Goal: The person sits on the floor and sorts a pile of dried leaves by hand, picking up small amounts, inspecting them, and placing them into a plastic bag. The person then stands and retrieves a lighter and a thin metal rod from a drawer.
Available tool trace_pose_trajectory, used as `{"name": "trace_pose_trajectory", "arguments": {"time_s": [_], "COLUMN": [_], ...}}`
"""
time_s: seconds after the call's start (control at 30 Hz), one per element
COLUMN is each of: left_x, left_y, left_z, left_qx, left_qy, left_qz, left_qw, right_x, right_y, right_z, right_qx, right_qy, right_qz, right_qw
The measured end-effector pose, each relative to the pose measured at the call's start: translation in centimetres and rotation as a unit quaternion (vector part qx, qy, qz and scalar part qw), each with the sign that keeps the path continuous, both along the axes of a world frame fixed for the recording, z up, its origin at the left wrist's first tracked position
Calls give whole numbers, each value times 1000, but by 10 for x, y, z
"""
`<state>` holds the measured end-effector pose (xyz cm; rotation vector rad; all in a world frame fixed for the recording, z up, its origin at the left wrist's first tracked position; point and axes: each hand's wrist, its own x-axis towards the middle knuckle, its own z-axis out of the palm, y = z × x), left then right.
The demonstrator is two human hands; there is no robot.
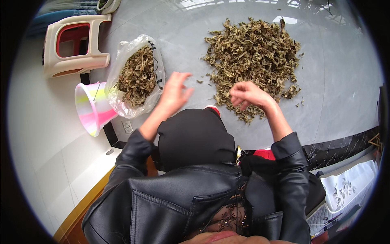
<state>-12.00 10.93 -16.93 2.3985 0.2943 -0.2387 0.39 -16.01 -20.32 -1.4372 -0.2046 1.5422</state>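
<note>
A broad pile of dried, curled leaves [254, 53] lies on the grey tiled floor in front of me. To its left is a clear plastic bag [117, 99], its mouth spread wide around more dried leaves [137, 77]. My left hand [176, 91], blurred, is between the bag and the pile, fingers apart and nothing visible in it. Over the pile's near edge, my right hand [248, 94] has its fingers curled inward. Whether anything is pinched inside those fingers is hidden. A few leaf scraps [199, 81] are scattered between the two heaps.
A pink, white and yellow plastic bucket [86, 103] lies tilted beside the bag. Behind it is a beige plastic stool [74, 45] on its side. A floor drain [127, 127] is near the bag. At lower right is a white cloth [349, 186] with a printed plant.
</note>
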Motion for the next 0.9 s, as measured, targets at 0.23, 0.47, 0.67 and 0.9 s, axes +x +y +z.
{"name": "trace_pose_trajectory", "arguments": {"time_s": [0.23,0.47,0.67,0.9], "left_x": [-22,28,69,79], "left_y": [-28,-71,-105,-120], "left_z": [-96,-113,-91,-76], "left_qx": [83,32,-6,-35], "left_qy": [219,128,120,95], "left_qz": [109,70,-15,-86], "left_qw": [966,989,993,991], "right_x": [8,1,-12,-26], "right_y": [-120,-169,-119,-72], "right_z": [-13,-73,-87,-60], "right_qx": [-294,-455,-384,-269], "right_qy": [-92,-318,-384,-435], "right_qz": [202,-27,-104,-180], "right_qw": [930,832,833,840]}}
